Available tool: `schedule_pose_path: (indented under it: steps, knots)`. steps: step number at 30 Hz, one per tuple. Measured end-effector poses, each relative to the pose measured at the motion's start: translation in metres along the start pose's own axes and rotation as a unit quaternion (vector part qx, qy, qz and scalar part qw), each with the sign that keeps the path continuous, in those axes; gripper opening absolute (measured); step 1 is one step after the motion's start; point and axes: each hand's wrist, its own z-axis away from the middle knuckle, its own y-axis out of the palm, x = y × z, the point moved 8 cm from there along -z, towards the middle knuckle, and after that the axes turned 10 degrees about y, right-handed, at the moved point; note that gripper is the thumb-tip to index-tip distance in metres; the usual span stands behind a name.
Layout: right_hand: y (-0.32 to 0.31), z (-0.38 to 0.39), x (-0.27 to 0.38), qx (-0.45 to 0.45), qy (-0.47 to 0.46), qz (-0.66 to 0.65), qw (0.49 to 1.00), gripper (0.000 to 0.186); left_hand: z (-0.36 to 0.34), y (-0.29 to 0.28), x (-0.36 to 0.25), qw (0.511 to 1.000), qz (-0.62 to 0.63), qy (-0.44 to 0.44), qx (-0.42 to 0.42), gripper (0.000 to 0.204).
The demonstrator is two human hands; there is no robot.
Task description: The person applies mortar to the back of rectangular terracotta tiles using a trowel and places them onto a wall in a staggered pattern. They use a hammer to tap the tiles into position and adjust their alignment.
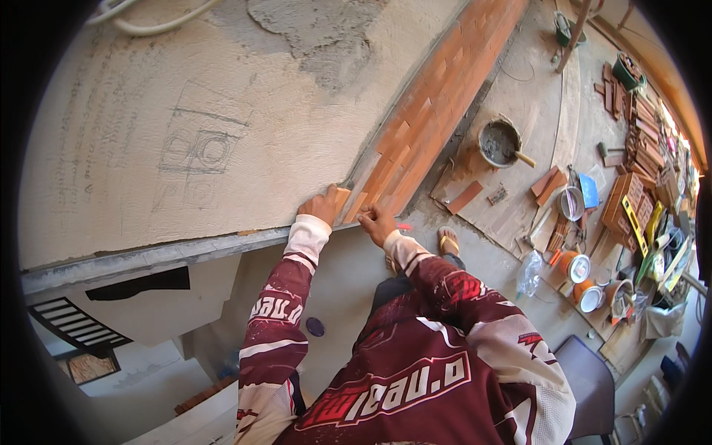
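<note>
Two bare hands work at the near end of the tiled strip (434,111) in the head view, just below the centre of the frame, where that strip meets the edge of the pale rendered surface (282,133). Our left hand (319,206) curls at a small orange end tile (342,198); its fingers touch the tile, but we cannot tell whether they clamp it or only press. Our right hand (378,222) sits just to the right in the picture, thumb and forefinger close together by the tile ends; whether they pinch anything, we cannot tell. To do this well, we would judge, we should press the piece with flat fingertips rather than by one corner, so it beds evenly and does not rock. We should line its end up with its neighbours and the grey edge (163,257) running to the lower left, and match the joints of the rows toward the upper right. Too hard a push could nudge tiles alongside, so light, even pressure seems best. The mortar bucket (498,142), right of centre, and the yellow level (634,222), at the far right, both lie well apart from our hands; a straightness check would likely help.
</note>
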Motion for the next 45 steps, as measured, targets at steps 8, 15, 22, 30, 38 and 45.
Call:
schedule_pose_path:
  steps: [8,15,22,30,38,45]
  knots:
    - [0.044,-0.006,-0.007,-0.007,0.116,-0.337,0.934,0.014,-0.015,-0.002,-0.008,1.000,-0.025,0.008,-0.010,0.026]
    - [0.069,0.007,-0.005,-0.073,0.075,-0.335,0.936,0.015,-0.023,-0.010,-0.012,0.999,-0.019,0.025,-0.023,0.019]
    - [0.070,0.014,0.000,-0.146,0.053,-0.221,0.963,0.017,-0.028,-0.016,-0.013,1.000,-0.009,-0.016,-0.015,0.017]
    - [0.072,0.012,0.000,-0.123,0.087,-0.294,0.944,0.018,-0.028,-0.015,-0.009,0.998,0.019,-0.046,-0.033,0.015]
    - [0.068,0.013,0.003,-0.143,0.079,-0.320,0.933,0.017,-0.029,-0.012,-0.006,0.998,0.033,-0.033,-0.053,0.012]
    - [0.068,0.014,0.008,-0.112,0.109,-0.300,0.941,0.017,-0.029,-0.015,-0.007,0.997,0.047,-0.040,-0.054,0.012]
